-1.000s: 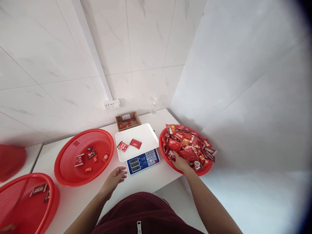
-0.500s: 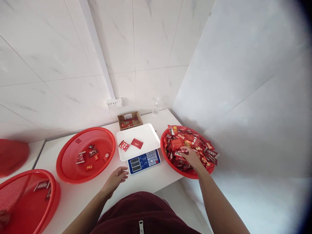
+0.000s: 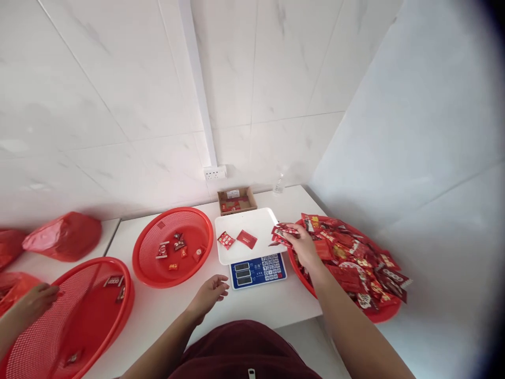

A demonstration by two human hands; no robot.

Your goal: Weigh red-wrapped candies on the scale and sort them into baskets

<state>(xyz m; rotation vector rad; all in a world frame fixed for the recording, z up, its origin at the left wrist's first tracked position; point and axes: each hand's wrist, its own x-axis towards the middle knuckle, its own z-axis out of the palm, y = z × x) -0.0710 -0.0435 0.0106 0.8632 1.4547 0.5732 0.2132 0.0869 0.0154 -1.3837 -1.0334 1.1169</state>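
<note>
My right hand (image 3: 302,243) grips several red candy packets (image 3: 283,232) over the right edge of the scale's white tray (image 3: 232,257). Just behind that hand is a red basket (image 3: 302,273) heaped with wrapped candies (image 3: 347,252). Two flat pieces lie on the tray: a patterned red packet (image 3: 226,240) and a plain red packet (image 3: 246,239). Below the tray shows the scale's blue keypad panel (image 3: 258,270). My left hand (image 3: 209,296) hovers near the panel's lower left corner, fingers loosely curled and apart, holding nothing.
Left of the scale stands a red basket (image 3: 144,273) with a few candies. Another red basket (image 3: 128,305) is nearer, with a co-worker's hand (image 3: 39,300) over its left side. Red bags (image 3: 65,237) lie farther left. A cardboard box (image 3: 237,201) and clear bottle (image 3: 279,183) stand behind the scale.
My right hand has lifted candy packets out of the heaped basket and moved left to the tray's edge. The view has shifted left. The co-worker's hand has come farther into view.
</note>
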